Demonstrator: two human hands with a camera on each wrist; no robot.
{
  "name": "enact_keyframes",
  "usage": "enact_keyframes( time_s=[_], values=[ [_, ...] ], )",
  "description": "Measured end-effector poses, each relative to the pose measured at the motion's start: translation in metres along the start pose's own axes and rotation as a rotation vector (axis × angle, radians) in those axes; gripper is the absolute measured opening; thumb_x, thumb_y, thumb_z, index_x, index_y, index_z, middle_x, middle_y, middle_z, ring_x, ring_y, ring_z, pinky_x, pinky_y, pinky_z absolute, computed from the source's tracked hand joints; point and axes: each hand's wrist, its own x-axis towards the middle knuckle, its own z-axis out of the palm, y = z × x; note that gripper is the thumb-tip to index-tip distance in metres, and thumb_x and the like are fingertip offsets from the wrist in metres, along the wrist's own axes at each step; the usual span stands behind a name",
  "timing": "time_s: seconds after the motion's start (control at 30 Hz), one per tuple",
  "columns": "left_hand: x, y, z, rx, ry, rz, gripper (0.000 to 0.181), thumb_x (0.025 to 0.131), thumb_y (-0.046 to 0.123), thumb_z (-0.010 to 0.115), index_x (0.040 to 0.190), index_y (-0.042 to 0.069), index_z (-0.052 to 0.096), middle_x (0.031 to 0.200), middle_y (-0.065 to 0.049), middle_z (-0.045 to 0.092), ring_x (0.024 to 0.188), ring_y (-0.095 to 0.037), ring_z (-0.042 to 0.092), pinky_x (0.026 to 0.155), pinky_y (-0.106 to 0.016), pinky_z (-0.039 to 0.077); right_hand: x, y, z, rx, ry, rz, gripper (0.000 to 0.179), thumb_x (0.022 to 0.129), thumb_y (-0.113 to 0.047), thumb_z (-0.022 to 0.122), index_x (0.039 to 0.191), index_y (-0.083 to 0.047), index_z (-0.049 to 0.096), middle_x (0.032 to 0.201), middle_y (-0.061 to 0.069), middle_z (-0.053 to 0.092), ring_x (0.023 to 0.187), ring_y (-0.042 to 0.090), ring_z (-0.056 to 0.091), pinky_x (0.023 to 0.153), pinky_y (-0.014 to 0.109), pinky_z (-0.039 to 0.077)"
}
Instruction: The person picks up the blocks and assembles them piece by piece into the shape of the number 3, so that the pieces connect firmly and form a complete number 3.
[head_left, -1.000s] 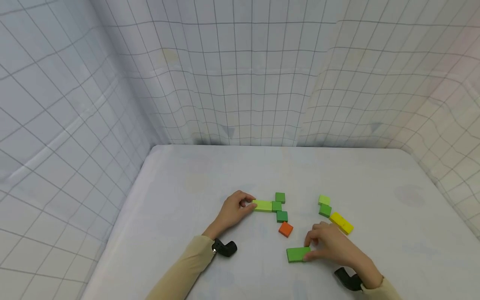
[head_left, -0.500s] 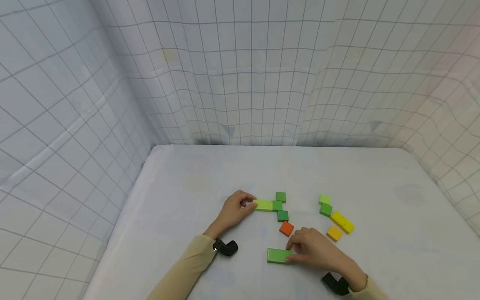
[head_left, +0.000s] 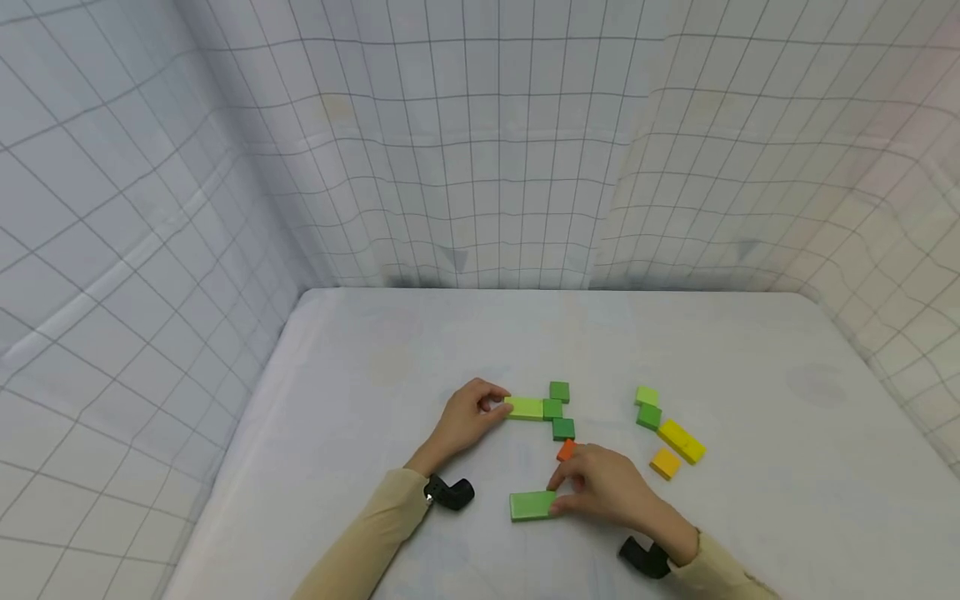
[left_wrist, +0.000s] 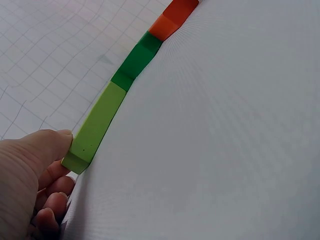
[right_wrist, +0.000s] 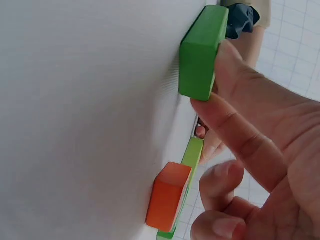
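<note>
My left hand [head_left: 467, 415] pinches the left end of a long lime-green block [head_left: 523, 408] lying on the table. The block's right end meets a small green block [head_left: 552, 409]; another green block [head_left: 559, 392] sits just behind it and a darker green block [head_left: 563, 429] just in front. An orange-red block [head_left: 566, 451] lies nearer me, partly covered by my right hand [head_left: 603, 486]. Between thumb and index finger, that hand holds the right end of a green rectangular block [right_wrist: 204, 55], long side pointing left. Whether this block touches the table I cannot tell.
To the right lie a lime cube [head_left: 647, 396], a green cube [head_left: 648, 417], a long yellow block [head_left: 682, 442] and an amber block [head_left: 665, 463]. A grid-patterned curtain [head_left: 480, 167] borders the white table [head_left: 375, 358] at the back and sides.
My right hand has moved left with the green rectangular block, uncovering the amber block and now partly covering the orange-red one. The left hand stays on the lime-green block.
</note>
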Motion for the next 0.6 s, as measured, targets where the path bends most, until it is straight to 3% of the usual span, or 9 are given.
enact_keyframes(
  time_s=[0.33,0.6],
  values=[
    [0.0,0.0,0.001,-0.021,0.001,-0.009,0.021,0.087,0.026,0.071,0.103,0.012,0.071,0.084,0.006,0.054,0.071,-0.008,0.048,0.065,-0.026,0.04,0.022,-0.004,-0.002,-0.096,0.032,0.048,0.019,0.069,-0.042,0.083,0.08,-0.029,0.074,0.072,-0.008,0.039,0.061,0.006,0.036,0.052,0.023,0.031],
    [-0.001,0.0,0.0,-0.023,-0.002,-0.006,0.021,0.088,0.026,0.071,0.103,0.012,0.071,0.086,0.007,0.055,0.072,-0.008,0.048,0.065,-0.026,0.04,0.03,0.002,-0.004,-0.036,0.009,0.139,0.018,0.067,-0.043,0.084,0.078,-0.032,0.073,0.077,-0.006,0.043,0.067,0.011,0.041,0.057,0.026,0.034]
  ],
)
